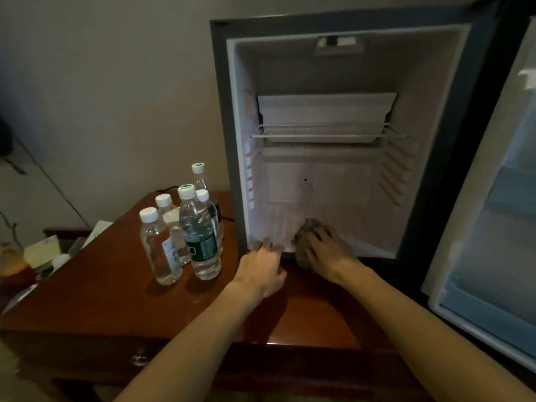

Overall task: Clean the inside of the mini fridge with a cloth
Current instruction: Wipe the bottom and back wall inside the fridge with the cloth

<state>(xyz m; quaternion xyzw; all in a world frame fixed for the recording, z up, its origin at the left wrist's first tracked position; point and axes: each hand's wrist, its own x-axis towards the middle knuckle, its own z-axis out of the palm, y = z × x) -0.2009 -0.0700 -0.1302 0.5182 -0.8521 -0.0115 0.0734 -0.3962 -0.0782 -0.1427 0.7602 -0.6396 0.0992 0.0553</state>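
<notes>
While my right hand (324, 252) presses down on the grey cloth (308, 229), the fingers lie spread and nearly flat over it, so that the cloth is trapped between my palm and the floor of the mini fridge (342, 134). That cloth is bunched into a lump whose long axis runs from the front lip of the fridge floor back toward the rear wall; one end hangs just over the lip toward me, the other pokes out past my fingertips into the cabinet. My left hand (265, 266) sits just left of the cloth, its fingers curled over the front edge of the fridge floor near the left wall, gripping that lip. Above the cloth, a wire shelf (327, 134) crosses the fridge at mid height with a white tray (324, 111) behind it. Right of the fridge body its door (493, 204) stands swung open. The fridge rests on a reddish wooden desk (110, 291), and left of the fridge five clear water bottles (185, 227) stand upright in a tight cluster, one with a dark green label nearest my left hand.
</notes>
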